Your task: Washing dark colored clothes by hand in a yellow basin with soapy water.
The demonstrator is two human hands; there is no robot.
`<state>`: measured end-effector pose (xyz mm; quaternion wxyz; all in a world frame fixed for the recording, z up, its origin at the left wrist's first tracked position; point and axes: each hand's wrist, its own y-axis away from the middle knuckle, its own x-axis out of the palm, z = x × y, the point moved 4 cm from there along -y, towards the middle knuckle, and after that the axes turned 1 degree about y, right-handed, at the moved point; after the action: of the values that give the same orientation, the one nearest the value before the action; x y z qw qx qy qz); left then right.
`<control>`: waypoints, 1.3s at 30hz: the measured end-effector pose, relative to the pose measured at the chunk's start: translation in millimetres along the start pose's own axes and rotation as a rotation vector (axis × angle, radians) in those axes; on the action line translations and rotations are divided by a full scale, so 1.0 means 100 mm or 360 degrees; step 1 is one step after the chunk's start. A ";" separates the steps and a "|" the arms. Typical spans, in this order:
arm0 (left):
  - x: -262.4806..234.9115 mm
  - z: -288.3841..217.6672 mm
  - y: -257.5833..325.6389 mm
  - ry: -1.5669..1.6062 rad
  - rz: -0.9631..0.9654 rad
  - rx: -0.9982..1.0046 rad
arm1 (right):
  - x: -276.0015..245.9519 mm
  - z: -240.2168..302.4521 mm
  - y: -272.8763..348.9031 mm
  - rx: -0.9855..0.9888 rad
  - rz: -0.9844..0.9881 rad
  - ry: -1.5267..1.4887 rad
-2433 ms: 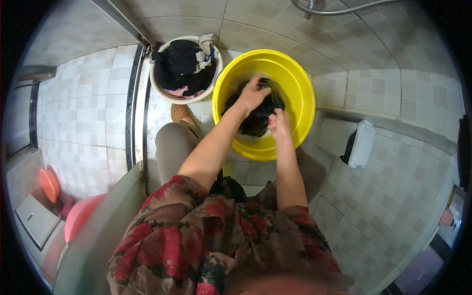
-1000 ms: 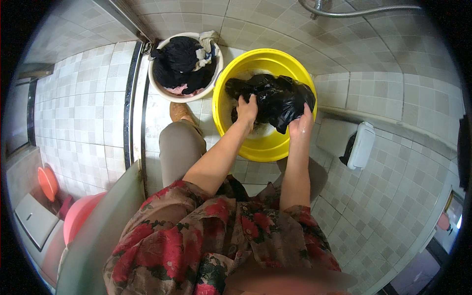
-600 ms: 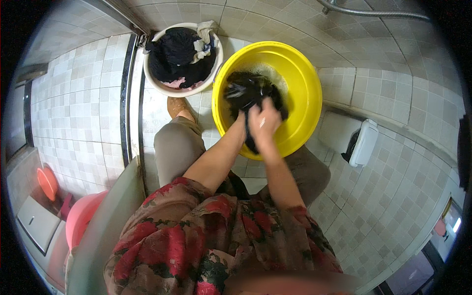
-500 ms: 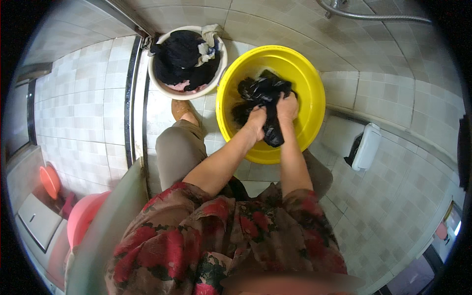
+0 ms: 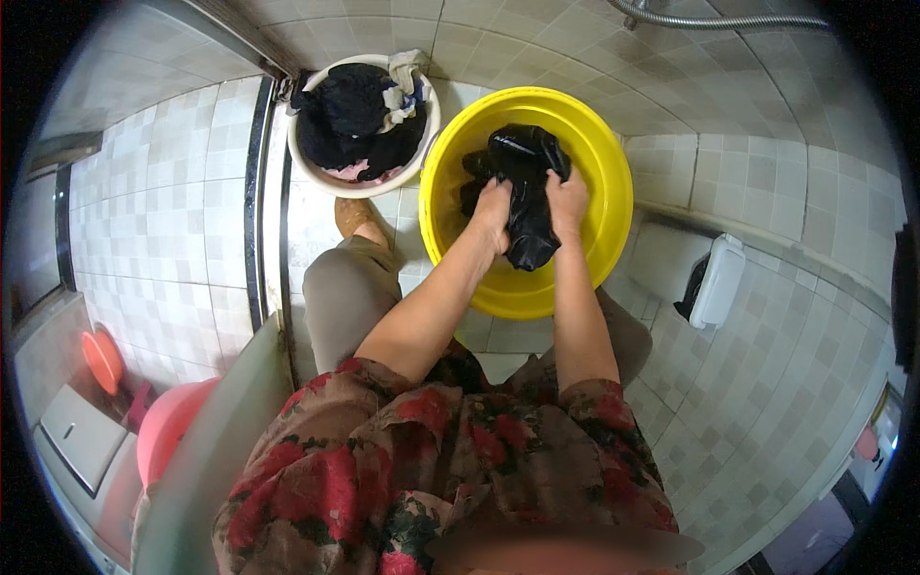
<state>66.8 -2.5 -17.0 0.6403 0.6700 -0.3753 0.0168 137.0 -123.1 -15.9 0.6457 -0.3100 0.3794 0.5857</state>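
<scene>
Tiled floor [image 5: 767,345] all around, pale and likely wet, so a slip of the foot [image 5: 353,217] beside the tub looks possible if weight shifts forward. Yellow basin [image 5: 594,144] squarely ahead between the knees, resting on the floor, with its near rim pressed toward the body; could tip or slosh if pushed down too hard on that edge. White tub [image 5: 309,172] just to the left of the basin, rims nearly touching, heaped with dark laundry [image 5: 350,120] and a pale cloth on top; could get knocked or splashed by a wide elbow swing. Black garment [image 5: 522,163] inside the basin, bunched and glossy with water, part of it hanging down between the two hands; might drip over the rim if lifted high, or strain at a seam if wrung sharply. Left hand [image 5: 494,209] with fingers closed on the garment's left fold, right hand [image 5: 566,195] with fingers clamped on the fold beside it, both close together.
</scene>
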 end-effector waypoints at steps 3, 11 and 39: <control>0.07 -0.29 0.05 -0.0053 0.0145 0.0174 | -0.25 -0.14 0.06 0.0173 0.0072 -0.0337; 0.26 -0.15 0.07 0.0178 0.0756 -0.0108 | -0.37 -0.83 0.46 0.0383 0.0163 -0.2048; 0.28 0.10 0.09 0.0066 0.0190 -0.0372 | -0.28 -0.39 0.01 -0.0140 -0.0020 -0.0186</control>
<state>77.8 -23.8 3.1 0.7195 0.5667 -0.4007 0.0248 130.4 -171.0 -12.0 0.6563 -0.3056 0.3129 0.6148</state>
